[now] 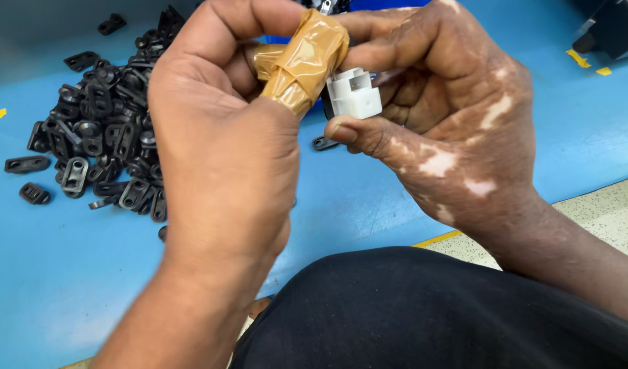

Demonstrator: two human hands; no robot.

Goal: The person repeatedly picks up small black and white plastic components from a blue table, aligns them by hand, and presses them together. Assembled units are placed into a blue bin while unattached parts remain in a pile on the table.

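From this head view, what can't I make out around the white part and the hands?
- White plastic part: its rear is hidden by the right hand, head view.
- Left hand: its taped thumb covers what it presses.
- Pile of black parts: right side hidden behind the left hand.
- Dark object: cut off by the top-right edge.

1. A blue worktop (68, 273) fills most of the view, with a worn, scuffed sheen.
2. Yellow tape marks (579, 59) sit at two o'clock.
3. A speckled pale floor (601, 212) shows at four o'clock, beyond the bench's yellow edge strip (437, 238).
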